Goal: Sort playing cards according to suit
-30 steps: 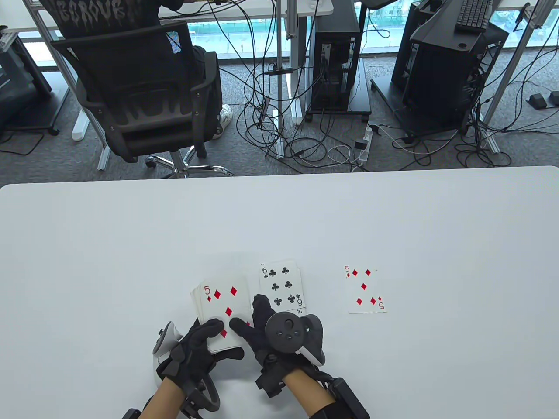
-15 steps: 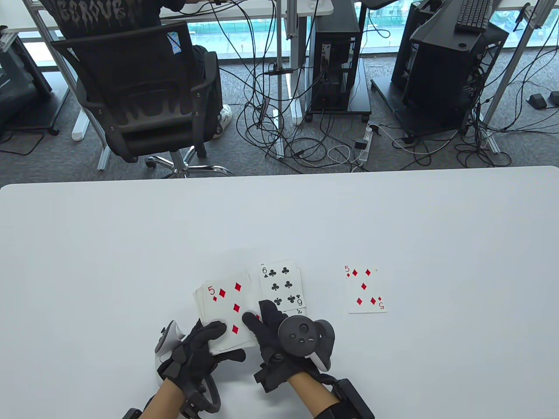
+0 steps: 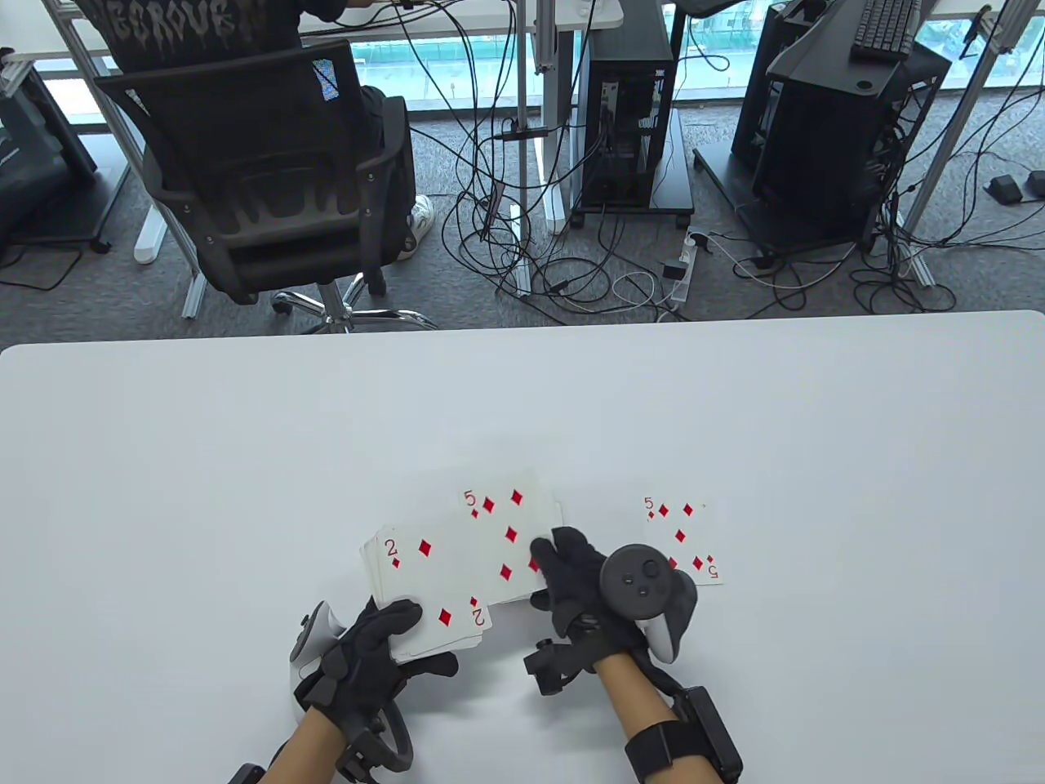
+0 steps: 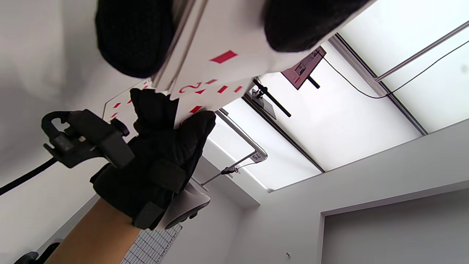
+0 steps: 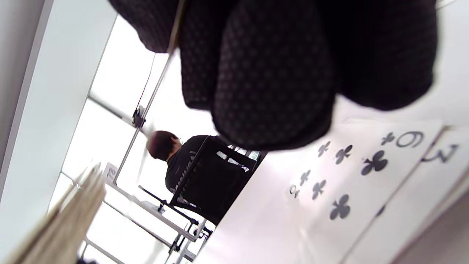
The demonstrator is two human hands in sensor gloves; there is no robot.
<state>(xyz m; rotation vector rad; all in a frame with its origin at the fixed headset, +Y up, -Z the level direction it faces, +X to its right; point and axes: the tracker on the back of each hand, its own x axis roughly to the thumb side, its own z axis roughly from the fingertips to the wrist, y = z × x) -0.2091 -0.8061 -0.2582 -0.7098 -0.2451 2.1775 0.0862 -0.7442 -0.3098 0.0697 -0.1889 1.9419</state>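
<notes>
Deck [image 3: 424, 592], 2 of diamonds on top, sat gripped in your left hand [image 3: 371, 645] above table [image 3: 163, 490]. Your right hand [image 3: 584, 584] pinched 5 of diamonds [image 3: 510, 539] over club pile. Second diamond 5 [image 3: 682, 523] lay flat, far right.

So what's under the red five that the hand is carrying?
In the right wrist view, the six of clubs lies on the table beneath the five of diamonds held by the right hand. From above it is covered.

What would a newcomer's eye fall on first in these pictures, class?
Two black-gloved hands at the table's near edge: the left hand holds a deck showing a two of diamonds, and the right hand pinches a five of diamonds. Another five of diamonds card lies alone to the right.
</notes>
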